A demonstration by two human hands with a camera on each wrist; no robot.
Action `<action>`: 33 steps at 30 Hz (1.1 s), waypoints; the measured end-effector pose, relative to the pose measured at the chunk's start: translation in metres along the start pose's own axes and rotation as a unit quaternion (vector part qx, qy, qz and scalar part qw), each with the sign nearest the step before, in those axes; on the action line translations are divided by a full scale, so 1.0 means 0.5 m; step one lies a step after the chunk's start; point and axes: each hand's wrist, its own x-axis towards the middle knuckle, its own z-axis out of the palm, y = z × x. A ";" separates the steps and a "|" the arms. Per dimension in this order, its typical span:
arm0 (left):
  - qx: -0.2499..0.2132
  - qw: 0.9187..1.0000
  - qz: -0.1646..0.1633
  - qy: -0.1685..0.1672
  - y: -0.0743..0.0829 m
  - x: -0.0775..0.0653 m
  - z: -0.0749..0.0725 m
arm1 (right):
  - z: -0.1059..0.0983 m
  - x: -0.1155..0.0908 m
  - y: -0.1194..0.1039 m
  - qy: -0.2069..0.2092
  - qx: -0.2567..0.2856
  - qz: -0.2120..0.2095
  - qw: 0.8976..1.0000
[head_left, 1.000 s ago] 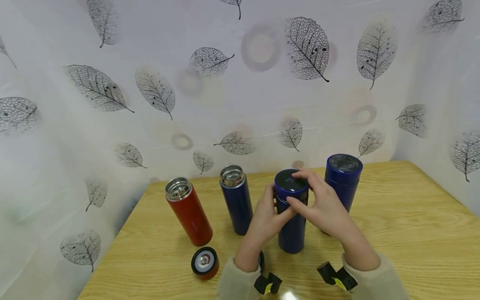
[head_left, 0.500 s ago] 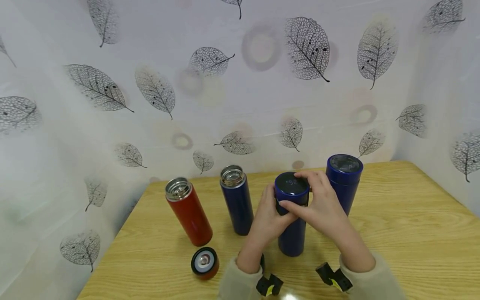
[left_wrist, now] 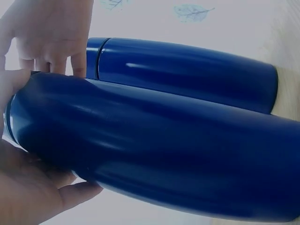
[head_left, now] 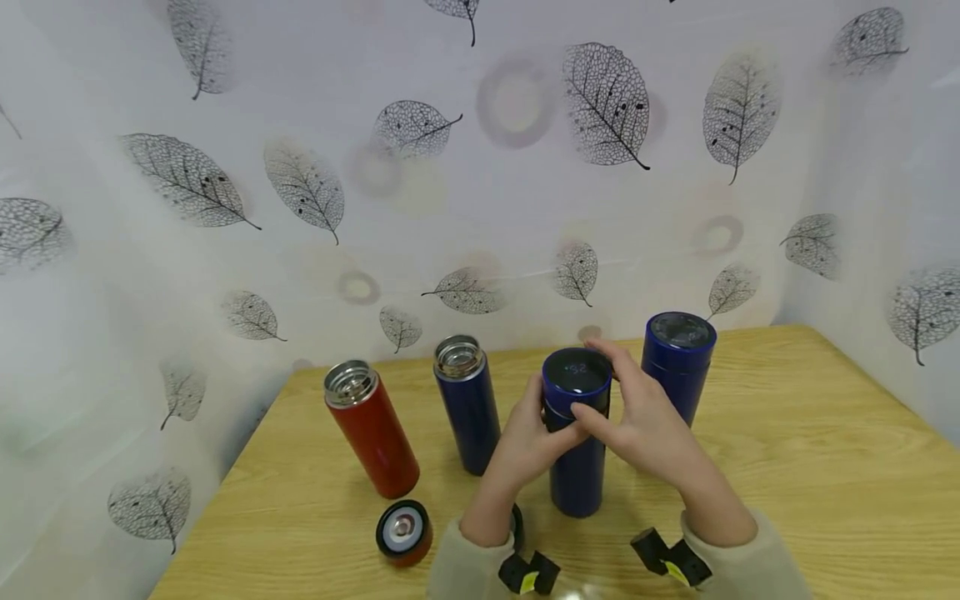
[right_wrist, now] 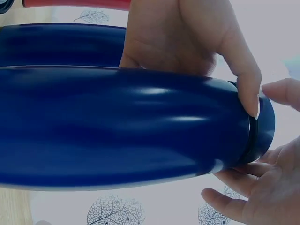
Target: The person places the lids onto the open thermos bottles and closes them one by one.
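Observation:
A dark blue thermos flask (head_left: 579,483) stands upright on the table, its round lid (head_left: 576,371) on top with lit digits on a black face. My left hand (head_left: 521,442) holds the upper body just below the lid. Thumb and fingers of my right hand (head_left: 648,421) grip the lid's sides. In the right wrist view a dark gap shows between the lid (right_wrist: 267,129) and the flask body (right_wrist: 117,126). Much of the left fingers is hidden behind the flask in the head view.
Left of the flask stand an uncapped red flask (head_left: 378,442) and an uncapped blue flask (head_left: 471,417). A capped blue flask (head_left: 678,367) stands behind my right hand. An upturned lid (head_left: 405,533) lies in front; another dark round thing (head_left: 517,525) is mostly behind my left wrist.
The digits on the lid have turned to nearly upright, and my right fingers have shifted around its rim. The held flask sits slightly nearer. The head view has tilted a little.

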 end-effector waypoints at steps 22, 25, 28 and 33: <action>0.009 1.000 0.015 0.014 0.003 -0.003 0.002 | 0.008 0.003 -0.002 0.023 -0.015 0.008 1.000; 0.010 1.000 0.014 0.014 0.002 -0.004 0.001 | 0.005 0.003 -0.005 0.013 -0.003 0.002 1.000; 0.014 1.000 0.012 0.016 0.000 -0.004 0.000 | 0.005 0.004 -0.007 0.011 0.001 -0.001 1.000; 0.026 0.999 0.017 0.013 -0.004 -0.003 0.003 | 0.012 0.003 -0.008 0.034 -0.019 0.005 0.999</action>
